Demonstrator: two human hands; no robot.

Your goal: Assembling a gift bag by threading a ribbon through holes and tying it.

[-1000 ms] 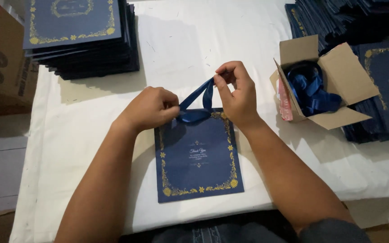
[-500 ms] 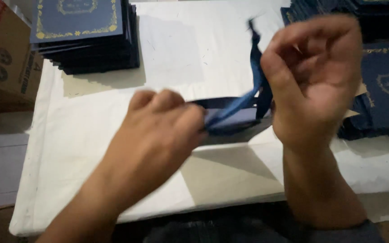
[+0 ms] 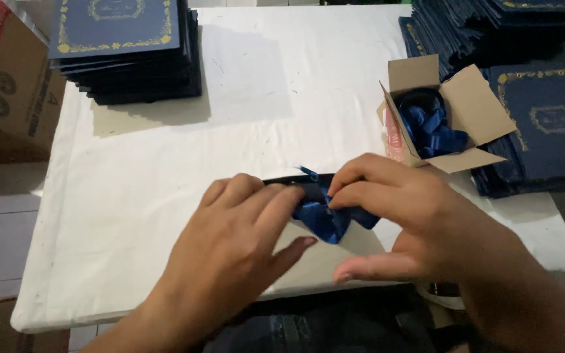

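My left hand lies with its fingers pressed over a navy card, which shows only as a dark edge above the fingertips. My right hand pinches a bunched blue ribbon against that card, fingers curled and thumb stretched out below. Both hands meet near the front edge of the white-covered table. Most of the card is hidden under my hands.
A stack of navy cards with gold borders sits at the back left. An open cardboard box holding blue ribbons stands at the right, with more navy stacks beyond it. A large carton is at the far left.
The card lay flat with the ribbon looped at its top, then was lifted. Now my hands have come down near the table front, and the ribbon is bunched between them.
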